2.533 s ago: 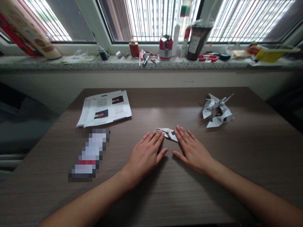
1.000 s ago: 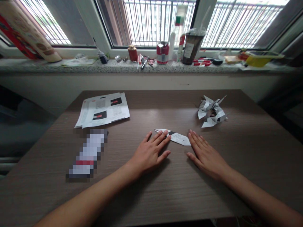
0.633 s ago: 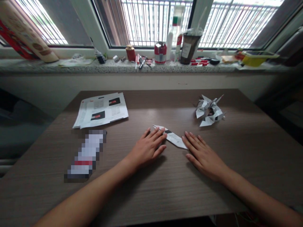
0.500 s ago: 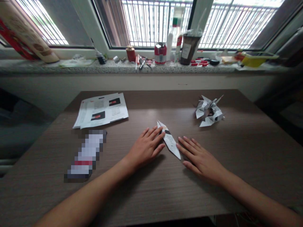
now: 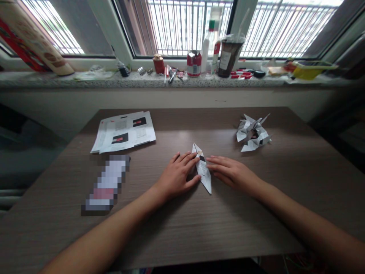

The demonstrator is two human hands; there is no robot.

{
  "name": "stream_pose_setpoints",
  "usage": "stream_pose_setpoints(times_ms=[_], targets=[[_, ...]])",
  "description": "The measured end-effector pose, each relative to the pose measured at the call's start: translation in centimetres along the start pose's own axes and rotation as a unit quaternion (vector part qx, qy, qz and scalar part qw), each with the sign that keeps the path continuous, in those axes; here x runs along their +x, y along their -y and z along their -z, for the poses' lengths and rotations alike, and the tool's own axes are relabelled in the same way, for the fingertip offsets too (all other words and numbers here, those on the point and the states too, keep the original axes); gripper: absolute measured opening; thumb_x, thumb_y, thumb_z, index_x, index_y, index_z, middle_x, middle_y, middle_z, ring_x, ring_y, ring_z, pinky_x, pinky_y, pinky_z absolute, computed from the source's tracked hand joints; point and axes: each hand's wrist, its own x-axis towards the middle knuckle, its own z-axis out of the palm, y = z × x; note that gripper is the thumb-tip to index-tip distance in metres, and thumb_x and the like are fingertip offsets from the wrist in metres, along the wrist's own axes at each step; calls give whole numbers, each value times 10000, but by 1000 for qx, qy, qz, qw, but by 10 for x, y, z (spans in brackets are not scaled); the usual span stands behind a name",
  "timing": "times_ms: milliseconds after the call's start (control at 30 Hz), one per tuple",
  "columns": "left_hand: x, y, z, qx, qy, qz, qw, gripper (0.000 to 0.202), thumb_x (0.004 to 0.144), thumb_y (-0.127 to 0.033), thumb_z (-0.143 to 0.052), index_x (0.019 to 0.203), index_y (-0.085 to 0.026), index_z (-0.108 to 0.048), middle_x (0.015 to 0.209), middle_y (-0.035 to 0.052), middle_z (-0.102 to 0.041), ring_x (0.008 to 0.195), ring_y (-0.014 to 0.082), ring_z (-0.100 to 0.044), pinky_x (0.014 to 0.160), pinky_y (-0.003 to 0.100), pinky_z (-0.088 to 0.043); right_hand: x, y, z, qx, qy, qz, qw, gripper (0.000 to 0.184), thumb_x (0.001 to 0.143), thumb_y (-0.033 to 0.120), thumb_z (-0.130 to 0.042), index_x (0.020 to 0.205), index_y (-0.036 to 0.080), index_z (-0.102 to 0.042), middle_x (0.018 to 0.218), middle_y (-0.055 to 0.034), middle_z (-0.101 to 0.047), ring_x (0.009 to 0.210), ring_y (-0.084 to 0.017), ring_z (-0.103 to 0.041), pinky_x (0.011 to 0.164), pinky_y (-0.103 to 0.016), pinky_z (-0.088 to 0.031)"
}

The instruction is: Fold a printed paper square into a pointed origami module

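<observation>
A narrow folded piece of printed paper (image 5: 204, 173), pointed at both ends, lies flat on the brown table between my hands. My left hand (image 5: 178, 175) rests at its left edge, fingers stretched out, with fingertips and thumb touching the paper. On the other side is my right hand (image 5: 230, 171), its fingers extended and pointing left, the tips at the paper's right edge. Neither hand grips the paper. To the far right sits a spiky ring of folded paper (image 5: 253, 133).
Printed sheets (image 5: 124, 131) lie at the back left of the table (image 5: 176, 236). In front of them is a phone-like object (image 5: 107, 182), blurred out. Along the windowsill (image 5: 137, 82) stand a red can (image 5: 194, 64), a lidded drink cup (image 5: 228, 57), a bottle and small tools.
The folded paper has turned so its near point swings left and it stands more upright in view. My right hand has moved up and left, its fingers now closer together.
</observation>
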Motion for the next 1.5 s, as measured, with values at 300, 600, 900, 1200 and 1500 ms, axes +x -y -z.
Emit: stream_pose_setpoints(times_ms=[300,600,900,1200,1500], targets=[[-1,1,0,-7,-10,-17,1000,575,1028,-518,-527,1530,-249,-452,1630,91,-399,1494,279,-381,1268,491,-265,2,-5,-16,-2,9,18,1000,355,1055,235,-503,1376,250,-653,1467,-58,-624,1337,-220,-601,1131,-456,-504],[-4,4,3,-43,-46,-73,995,385,999,-325,-606,1372,-226,-595,1458,106,-583,1334,279,-563,1168,501,-424,1,-3,-20,50,-41,17,998,311,1041,212,-548,1321,235,-680,1397,-94,-669,1271,-227,-644,1052,-422,-562],[-2,5,7,-59,-46,-83,994,377,994,-306,-614,1362,-227,-596,1445,105,-598,1337,276,-562,1176,514,-409,4,-3,-22,28,-64,32,997,292,1026,205,-583,1295,240,-691,1321,-105,-707,1197,-244,-681,1006,-425,-587],[-2,5,5,-54,-51,-82,994,397,975,-301,-644,1362,-232,-589,1435,107,-600,1306,278,-578,1146,524,-429,5,-4,-21,27,-62,39,997,319,1033,199,-564,1322,274,-677,1343,-90,-696,1223,-247,-670,1004,-430,-586],[0,1,4,-33,-71,-76,994,313,986,-286,-618,1288,-206,-621,1344,105,-633,1215,297,-596,1061,496,-489,6,3,-25,104,-101,-17,989,227,1023,224,-596,1220,246,-705,1263,-79,-731,1125,-220,-713,953,-379,-601]])
